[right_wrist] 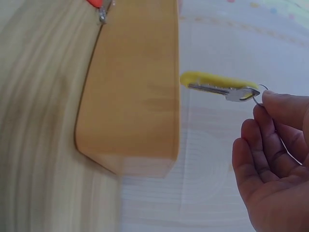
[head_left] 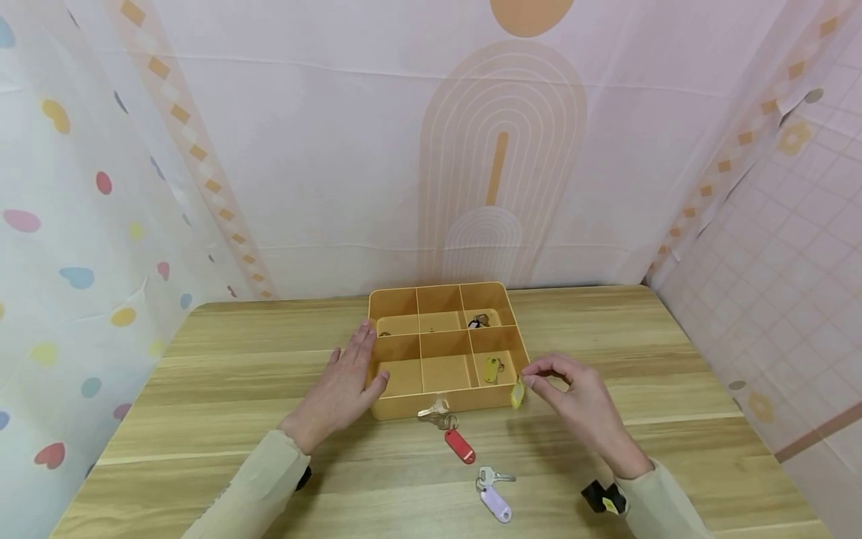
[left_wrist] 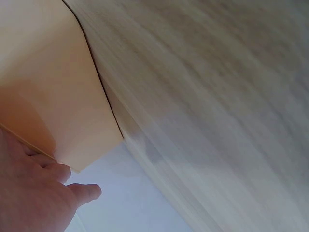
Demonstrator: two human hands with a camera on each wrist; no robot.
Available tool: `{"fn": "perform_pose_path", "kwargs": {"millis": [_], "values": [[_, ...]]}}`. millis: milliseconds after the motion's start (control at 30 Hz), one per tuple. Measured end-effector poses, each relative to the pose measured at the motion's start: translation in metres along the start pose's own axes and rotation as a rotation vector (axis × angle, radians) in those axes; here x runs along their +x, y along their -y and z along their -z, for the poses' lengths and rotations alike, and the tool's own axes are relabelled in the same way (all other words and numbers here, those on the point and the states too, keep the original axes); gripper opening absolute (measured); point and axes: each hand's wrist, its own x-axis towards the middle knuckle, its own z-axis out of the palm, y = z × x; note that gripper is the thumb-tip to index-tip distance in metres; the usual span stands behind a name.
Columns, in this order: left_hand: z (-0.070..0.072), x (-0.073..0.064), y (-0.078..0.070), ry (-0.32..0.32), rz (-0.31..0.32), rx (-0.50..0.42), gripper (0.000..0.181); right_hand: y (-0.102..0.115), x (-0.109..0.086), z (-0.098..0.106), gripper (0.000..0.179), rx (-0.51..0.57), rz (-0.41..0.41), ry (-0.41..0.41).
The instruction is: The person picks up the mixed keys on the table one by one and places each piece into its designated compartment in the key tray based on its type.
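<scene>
While the purple-tagged key [head_left: 494,498] lies nearest the person on the wooden table [head_left: 202,419], and the red-tagged key [head_left: 454,438] lies just beyond it with its metal end touching the front wall of the orange organizer tray [head_left: 441,404], neither hand reaches for them. The right hand [head_left: 582,404] pinches the ring of a yellow-tagged key [head_left: 517,392] between thumb and fingertips, so that key and tag hang just off the tray's front right corner, outside the wall. In the right wrist view the yellow-tagged key [right_wrist: 219,86] lies with its long axis pointing from the fingers [right_wrist: 285,108] toward the tray [right_wrist: 135,82], its far tip close to the tray's rim; the tray lies to the left of the grip, and the right hand is by far the nearer one to it. The left hand [head_left: 343,385] rests flat and relaxed against the tray's front left corner, fingers straight along the side wall, holding nothing. Inside the tray, the front right compartment, nearest the held key, already contains another yellow-tagged key [head_left: 492,367], and the back right compartment holds a dark-tagged key [head_left: 479,322]; the other compartments appear bare or hold only tiny items too small to tell. Behind the table hangs a pale patterned backdrop [head_left: 498,165].
</scene>
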Motion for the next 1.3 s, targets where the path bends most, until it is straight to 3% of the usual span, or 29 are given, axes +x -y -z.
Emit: {"fn": "perform_pose_path", "kwargs": {"millis": [333, 700, 1300], "values": [[0.001, 0.000, 0.000, 0.004, -0.001, -0.006, 0.080, 0.007, 0.013, 0.002, 0.006, 0.046, 0.008, -0.033], [0.002, -0.001, 0.000, 0.011, 0.004, -0.002, 0.080, 0.005, 0.030, -0.005, 0.008, 0.067, -0.051, -0.063], [0.002, -0.001, -0.001, 0.025, 0.014, 0.001, 0.080, -0.018, 0.044, -0.029, 0.008, 0.059, -0.055, -0.074]]}}
